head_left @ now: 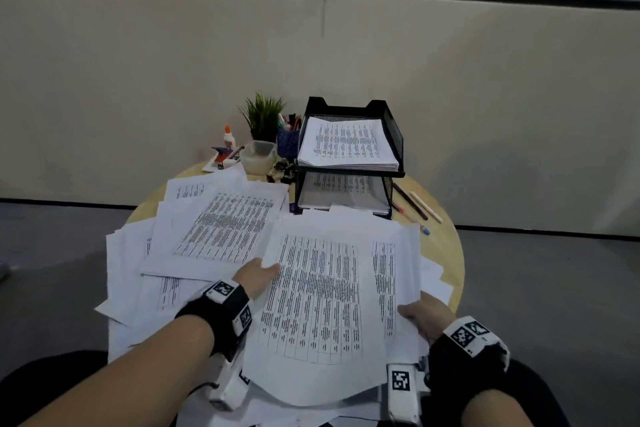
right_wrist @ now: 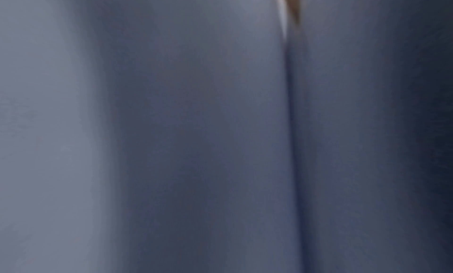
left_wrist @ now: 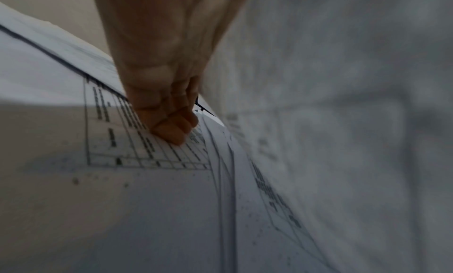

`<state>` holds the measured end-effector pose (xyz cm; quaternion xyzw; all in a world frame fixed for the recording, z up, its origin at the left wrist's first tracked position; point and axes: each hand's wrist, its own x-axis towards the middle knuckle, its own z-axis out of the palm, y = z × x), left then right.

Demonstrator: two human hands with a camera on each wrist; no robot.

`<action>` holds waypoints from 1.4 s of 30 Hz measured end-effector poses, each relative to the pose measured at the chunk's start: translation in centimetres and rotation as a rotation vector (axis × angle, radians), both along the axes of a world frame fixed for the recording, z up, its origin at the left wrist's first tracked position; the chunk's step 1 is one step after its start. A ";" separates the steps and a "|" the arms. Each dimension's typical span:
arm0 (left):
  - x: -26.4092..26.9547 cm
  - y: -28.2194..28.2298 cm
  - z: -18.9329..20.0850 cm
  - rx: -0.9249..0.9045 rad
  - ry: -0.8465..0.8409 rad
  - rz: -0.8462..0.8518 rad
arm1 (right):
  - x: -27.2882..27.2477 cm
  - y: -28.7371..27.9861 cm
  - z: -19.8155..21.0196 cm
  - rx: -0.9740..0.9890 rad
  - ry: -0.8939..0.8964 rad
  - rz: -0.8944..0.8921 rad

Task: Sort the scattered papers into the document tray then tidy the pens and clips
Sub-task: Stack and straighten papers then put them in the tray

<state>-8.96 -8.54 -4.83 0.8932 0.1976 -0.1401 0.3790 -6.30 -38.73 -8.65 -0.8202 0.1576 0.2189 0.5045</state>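
Observation:
A bundle of printed sheets [head_left: 322, 302] is lifted off the round table between both hands. My left hand [head_left: 258, 276] grips its left edge, thumb on top; in the left wrist view the fingers [left_wrist: 171, 129] curl under the sheets [left_wrist: 318, 122]. My right hand [head_left: 424, 317] holds the bundle's right edge, thumb on top. Paper [right_wrist: 196, 141] fills the right wrist view. More scattered papers [head_left: 221, 229] lie to the left. The black two-tier document tray [head_left: 394, 136] at the back holds stacks on both levels. Loose pens [head_left: 415, 203] lie right of the tray.
A blue pen cup [head_left: 287, 141], a small potted plant [head_left: 263, 113], a clear plastic box [head_left: 258, 156], binder clips [head_left: 282, 172], a glue bottle [head_left: 228, 137] and a stapler [head_left: 223, 155] crowd the table's back left. The wooden table edge [head_left: 453, 253] shows at right.

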 end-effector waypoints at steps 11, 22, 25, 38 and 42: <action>0.8 -1.5 -1.1 0.243 0.128 -0.302 | 0.0 1.1 0.3 0.363 0.029 -0.142; -0.2 0.4 0.6 -0.397 0.014 -0.031 | -1.6 0.5 4.0 0.645 0.026 0.069; -0.6 0.8 2.0 -0.704 -0.025 0.087 | -2.6 1.0 4.9 0.688 0.000 0.129; -1.7 3.4 7.7 -0.941 -0.296 0.095 | -3.2 4.2 8.1 0.628 -0.246 0.135; -1.0 2.8 10.8 -0.953 -0.408 0.020 | -1.5 4.9 10.8 0.606 -0.331 0.080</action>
